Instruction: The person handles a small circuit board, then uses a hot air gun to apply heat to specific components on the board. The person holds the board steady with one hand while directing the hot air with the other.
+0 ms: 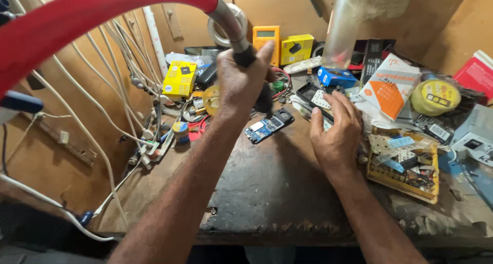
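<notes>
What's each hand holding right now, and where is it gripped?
Left hand grips the red hose at its dark metal nozzle end. Right hand holds nothing; it rests on the clutter.

This is a small electronics repair workshop. A worn, scorched dark table [267, 192] fills the middle of the frame, hemmed in by bare plywood walls [452, 22]. At upper centre stands a yellow multimeter [266, 38] beside a roll of tape [221, 30]. A bare blue circuit board [268, 125] lies at mid frame. On the left, many white cables [102, 74] run down the wall to a cluster of sockets and plugs [151, 140]. On the right sits a yellow tray of small parts [405, 166], with small component boxes [179, 79] scattered about. A red flexible hose [77, 17] arcs across the upper left.
</notes>
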